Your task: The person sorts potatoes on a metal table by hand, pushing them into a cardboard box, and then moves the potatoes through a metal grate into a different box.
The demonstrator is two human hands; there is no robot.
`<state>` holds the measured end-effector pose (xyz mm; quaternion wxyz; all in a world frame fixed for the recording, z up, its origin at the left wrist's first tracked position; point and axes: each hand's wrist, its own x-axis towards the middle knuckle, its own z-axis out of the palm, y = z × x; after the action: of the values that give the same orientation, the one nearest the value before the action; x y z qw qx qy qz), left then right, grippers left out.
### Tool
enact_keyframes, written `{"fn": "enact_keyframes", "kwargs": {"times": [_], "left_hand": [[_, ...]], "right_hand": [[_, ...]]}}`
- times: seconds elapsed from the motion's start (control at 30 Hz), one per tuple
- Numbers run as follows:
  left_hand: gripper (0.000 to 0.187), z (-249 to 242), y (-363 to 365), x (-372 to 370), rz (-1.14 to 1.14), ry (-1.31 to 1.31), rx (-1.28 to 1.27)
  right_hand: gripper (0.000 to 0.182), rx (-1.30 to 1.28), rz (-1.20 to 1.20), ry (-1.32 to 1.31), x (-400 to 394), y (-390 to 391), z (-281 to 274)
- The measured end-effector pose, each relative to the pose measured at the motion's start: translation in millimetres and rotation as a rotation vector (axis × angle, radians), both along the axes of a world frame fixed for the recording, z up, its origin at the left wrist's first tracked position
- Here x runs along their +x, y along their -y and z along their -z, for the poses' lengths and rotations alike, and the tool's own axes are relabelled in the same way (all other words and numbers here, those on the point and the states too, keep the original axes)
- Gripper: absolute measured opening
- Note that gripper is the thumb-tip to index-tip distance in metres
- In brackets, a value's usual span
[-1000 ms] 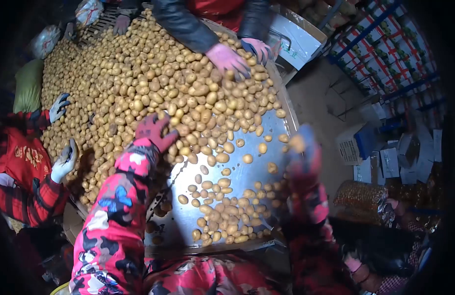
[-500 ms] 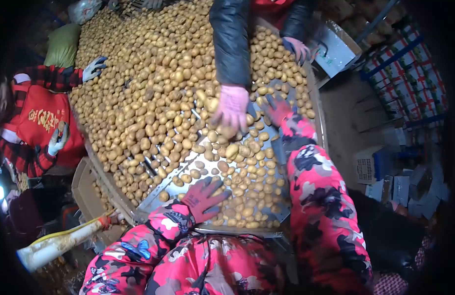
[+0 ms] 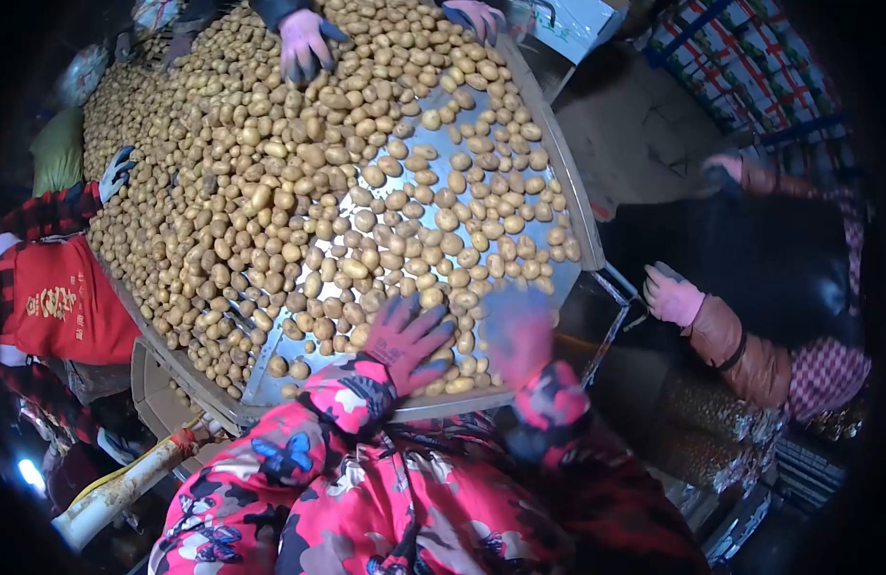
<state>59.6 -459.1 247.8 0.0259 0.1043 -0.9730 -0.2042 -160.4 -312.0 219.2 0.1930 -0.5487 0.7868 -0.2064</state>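
Small potatoes [image 3: 270,206] cover the metal sorting table [image 3: 356,206], thinly spread where the shiny sheet shows through. My left hand [image 3: 404,342], in a pink glove with dark fingertips, lies over the potatoes near the front edge. Its fingers are spread, and nothing is held in it. To its right, also close to the front edge, is my gloved right hand [image 3: 519,335]. Motion smears its fingers, so I cannot make out their shape or any hold. Loose potatoes lie between and beyond both hands.
A co-worker's gloved hand [image 3: 305,43] is over the potatoes at the far side. At left, a person in a red apron [image 3: 69,302] reaches onto the pile. Another person's gloved hand [image 3: 671,292] is at right. A white pipe [image 3: 126,489] stands lower left.
My right hand has come back from farther up the table to the front edge. The co-worker's hand has moved away to the far side. The view has shifted, and more potatoes lie on the sheet.
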Motion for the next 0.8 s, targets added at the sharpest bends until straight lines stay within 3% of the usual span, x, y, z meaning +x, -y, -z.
{"fn": "enact_keyframes", "kwargs": {"times": [0.03, 0.07, 0.17, 0.27, 0.33, 0.37, 0.4, 0.47, 0.53, 0.57, 0.6, 0.63, 0.67, 0.7, 0.73, 0.77, 0.8], "left_hand": [[0.067, 7.7, -2.5, 5.9, 0.055, 0.075, -0.072], [0.068, 14.8, 3.8, 11.8, 0.020, 0.095, -0.020], [0.074, 27.5, 29.5, 34.3, -0.214, 0.153, -0.067], [0.080, 8.0, 79.5, 62.8, -0.434, 0.434, -0.240], [0.083, -2.7, 94.4, 87.2, -0.593, 0.464, -0.250], [0.085, 10.7, 92.3, 108.5, -0.649, 0.293, -0.470], [0.085, 7.2, 82.6, 117.7, -0.741, 0.220, -0.473], [0.084, 0.3, 55.4, 131.8, -0.692, 0.115, -0.505], [0.084, -12.5, 22.2, 125.0, -0.473, 0.325, -0.252], [0.086, -5.4, 12.2, 116.1, -0.355, 0.401, -0.044], [0.090, 11.6, -10.9, 112.3, -0.287, 0.329, -0.163], [0.092, 23.4, -26.7, 102.3, -0.303, 0.314, -0.144], [0.096, 13.2, -32.9, 78.1, -0.356, 0.388, 0.075], [0.096, 13.9, -43.1, 59.5, -0.329, 0.292, 0.087], [0.093, 2.1, -32.3, 29.4, -0.198, 0.371, 0.387], [0.085, 26.4, -58.4, 26.4, -0.163, 0.154, 0.090], [0.079, 26.6, -61.9, 10.5, -0.068, 0.103, 0.121]], "right_hand": [[0.046, -0.044, 0.106, -0.091, -17.3, 4.0, -9.3], [0.052, -0.222, 0.193, -0.345, -28.1, 12.6, -19.5], [0.059, 0.157, 0.025, -0.375, -31.1, 19.4, 5.3], [0.059, 0.006, -0.011, -0.311, -26.8, -31.6, 11.8], [0.059, 0.029, 0.097, -0.300, -12.3, -75.7, 8.7], [0.059, 0.076, 0.162, -0.305, -1.8, -96.3, 0.8], [0.058, 0.123, 0.223, -0.305, 5.3, -106.4, -6.5], [0.054, 0.126, 0.163, -0.123, 36.7, -81.4, -30.1], [0.053, 0.043, -0.068, -0.070, 77.0, -45.2, -30.8], [0.054, -0.040, -0.273, -0.105, 86.3, -26.8, -19.0], [0.051, -0.067, -0.313, -0.115, 81.9, -16.8, 0.6], [0.049, -0.093, -0.352, -0.120, 78.3, -7.7, 22.5], [0.047, -0.120, -0.388, -0.128, 76.7, -2.6, 33.8], [0.050, -0.064, -0.354, -0.120, 66.4, -2.5, 24.3], [0.051, -0.053, -0.284, -0.143, 57.0, -9.9, 21.1], [0.051, -0.038, -0.206, -0.175, 46.0, -22.1, 17.8], [0.052, -0.021, -0.121, -0.212, 31.9, -36.3, 14.8]]}}
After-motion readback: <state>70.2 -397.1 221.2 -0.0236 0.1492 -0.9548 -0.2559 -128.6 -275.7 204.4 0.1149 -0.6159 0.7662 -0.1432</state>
